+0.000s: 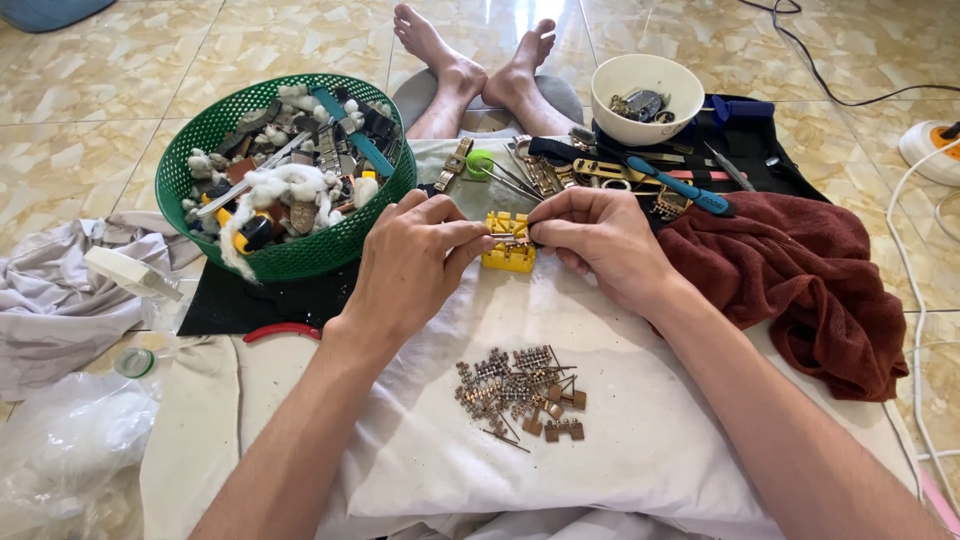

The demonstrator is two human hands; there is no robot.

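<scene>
The person sits on a floor of glossy cream and tan marbled tiles [120, 70], bare feet [480, 70] crossed ahead, with a white cloth [640, 440] spread over the lap as the working surface. Both hands meet above a small yellow holder block [508, 250] that stands on the cloth: the left hand [405, 265] has its fingers [470, 238] pinched together on one end of a small metal watch-band piece [514, 240], and the right hand [595, 240] has its fingers closed on the other end, so the piece sits between the two hands just over the block. Nearer the body, a loose heap of small bronze-coloured band links and pins [520, 390] lies on the cloth. To the left, a green mesh basket [200, 140] full of watch parts, straps and white wadding rests on a black mat [260, 300], with a red-handled tool [282, 330] poking out beside it. Further left lie a crumpled grey cloth [50, 300] and clear plastic bags [60, 440]. To the right, a dark red towel [800, 280] is bunched up against the white cloth. Behind the hands a black tool roll [770, 150] carries a blue-handled tool [680, 185], gold-coloured watch bands [545, 175] and a white bowl [647, 95] holding metal parts. Cables [830, 80] trail across the tiles at the far right
</scene>
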